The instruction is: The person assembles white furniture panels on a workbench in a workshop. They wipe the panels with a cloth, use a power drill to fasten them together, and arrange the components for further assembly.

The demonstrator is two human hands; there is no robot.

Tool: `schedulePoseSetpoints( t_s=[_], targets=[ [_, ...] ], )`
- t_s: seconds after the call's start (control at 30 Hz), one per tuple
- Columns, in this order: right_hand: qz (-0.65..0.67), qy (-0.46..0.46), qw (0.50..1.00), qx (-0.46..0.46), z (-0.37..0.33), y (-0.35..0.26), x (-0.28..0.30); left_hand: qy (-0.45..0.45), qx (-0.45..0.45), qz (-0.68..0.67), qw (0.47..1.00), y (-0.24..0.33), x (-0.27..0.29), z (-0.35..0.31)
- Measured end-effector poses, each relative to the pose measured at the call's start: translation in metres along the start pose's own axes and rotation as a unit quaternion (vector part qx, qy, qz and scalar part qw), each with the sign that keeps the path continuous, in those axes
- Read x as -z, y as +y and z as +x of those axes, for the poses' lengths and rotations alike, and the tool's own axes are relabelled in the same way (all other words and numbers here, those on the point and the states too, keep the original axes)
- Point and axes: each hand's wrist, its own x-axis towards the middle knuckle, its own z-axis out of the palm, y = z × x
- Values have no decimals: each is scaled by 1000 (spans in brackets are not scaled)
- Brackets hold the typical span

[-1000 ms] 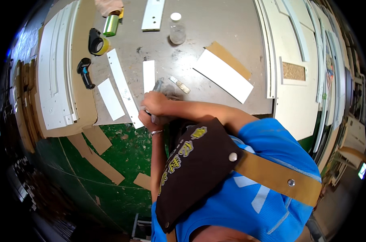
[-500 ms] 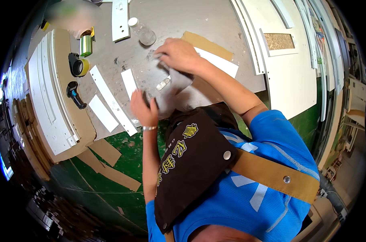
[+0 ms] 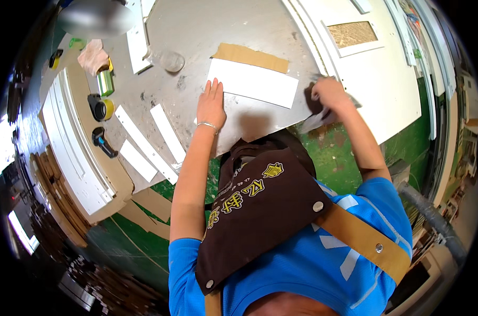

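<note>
Clock directions are read from the middle of the white panel, twelve being straight up the view. The broad grey-brown worktable [image 3: 196, 31] lies beneath the work. At three o'clock, along its right side, lie large flat white boards [image 3: 389, 95]; between eight and nine, well apart, long white moulded boards [image 3: 75, 137] are stacked.

The plain white rectangular panel [image 3: 257, 81] lies flat on the table between the two hands. Its long axis slants gently, one short end toward half past nine and the other toward half past three. A torn-edged brown cardboard piece [image 3: 249, 57] shows along its twelve-o'clock side.

At eight o'clock lie a long narrow white strip [image 3: 146, 145] and two shorter ones. The left hand [image 3: 211, 108], also near eight, is laid flat, its fingers straight, pointing to twelve and gripping nothing; the fingertips rest on the panel's left end.

The right hand [image 3: 331, 95], just past three and off the panel, has its fingers curled in, apparently around a crumpled grey cloth [image 3: 320, 120], though blur softens the grip.

A clear plastic bottle [image 3: 170, 61] lies toward half past nine, and a black tape dispenser with a yellow roll [image 3: 99, 108] just below nine.
</note>
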Motion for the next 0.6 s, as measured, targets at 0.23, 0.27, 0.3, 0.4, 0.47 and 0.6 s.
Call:
schedulePoseSetpoints(
  t_s=[0.23,0.27,0.3,0.4,0.47,0.6],
  targets=[
    [23,523,850,47,14,-28,68,40,-72,19,996,5,-3,7],
    [-16,496,867,48,12,-49,66,50,-86,23,995,3,-2,6],
    [46,449,888,84,28,-62,43,34,-83,27,996,3,-1,7],
    [97,325,922,188,44,-83,-26,34,-78,39,996,0,0,3],
    [86,301,938,148,43,-85,-50,47,-80,41,995,-2,-2,-7],
    [109,259,959,47,24,-108,-67,63,-68,13,996,-3,-3,-46]
  ],
)
